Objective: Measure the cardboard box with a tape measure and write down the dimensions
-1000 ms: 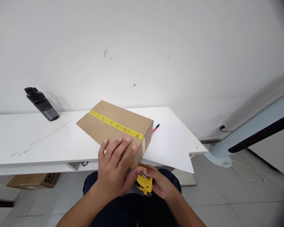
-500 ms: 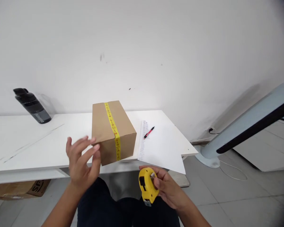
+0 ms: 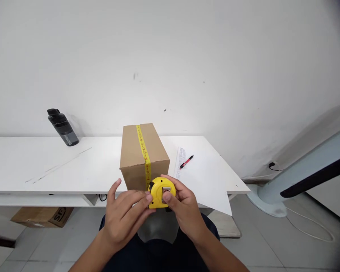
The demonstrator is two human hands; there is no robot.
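In front of my lap, my right hand [image 3: 187, 207] is wrapped round a yellow tape measure [image 3: 156, 185], thumb on its metal belt clip. My left hand [image 3: 127, 215] meets the case from the left, its fingertips pressed at the end where the blade comes out; the blade tip itself is hidden behind them. Just beyond the tape measure stands a closed cardboard box [image 3: 143, 145] with yellow printed tape [image 3: 143, 145] along its top and down the near side. Its lower front is partly covered by my hands.
The box sits on a white table [image 3: 102, 162] against the wall. To its right lie paper sheets [image 3: 204, 189] overhanging the edge, with a red and black pen [image 3: 186, 162] on top. A dark bottle [image 3: 64, 127] stands at left. Another carton [image 3: 39, 217] lies below; a pale column [image 3: 314, 166] rises at right.
My left hand has moved from beside the box's front corner to the tape measure. My right hand has raised and turned the tape measure leftward, in front of the box. The view has shifted left.
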